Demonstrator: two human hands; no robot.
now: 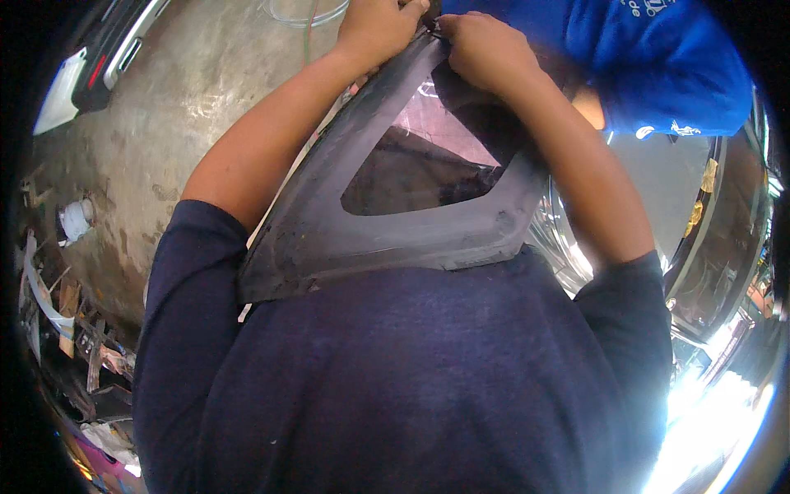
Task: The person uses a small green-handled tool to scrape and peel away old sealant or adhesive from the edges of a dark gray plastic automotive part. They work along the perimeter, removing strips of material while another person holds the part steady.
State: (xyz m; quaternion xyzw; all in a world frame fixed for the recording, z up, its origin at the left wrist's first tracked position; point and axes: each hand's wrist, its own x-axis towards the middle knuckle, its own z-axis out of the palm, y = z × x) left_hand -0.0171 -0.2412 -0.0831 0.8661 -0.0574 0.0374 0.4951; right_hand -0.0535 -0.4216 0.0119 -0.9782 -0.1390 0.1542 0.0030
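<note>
"What reaches your remote feed?"

"I get the wearer's navy T-shirt (411,370), then concrete floor (206,99). The triangular grey-framed window panel (411,230) reaches up from the shirt, narrow tip at the hands. Upper right, a co-worker's blue shirt (658,70)."

"The hands?"

"Left hand (380,31) and right hand (485,51) curl their fingers there; I can't tell whether either grips."

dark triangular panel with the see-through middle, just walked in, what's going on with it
The person's left hand and right hand are both at the narrow far tip of the dark triangular panel. Its wide near edge is by their dark shirt. What the fingertips grip is too small to tell. Someone in blue clothing is close by at upper right.
</note>
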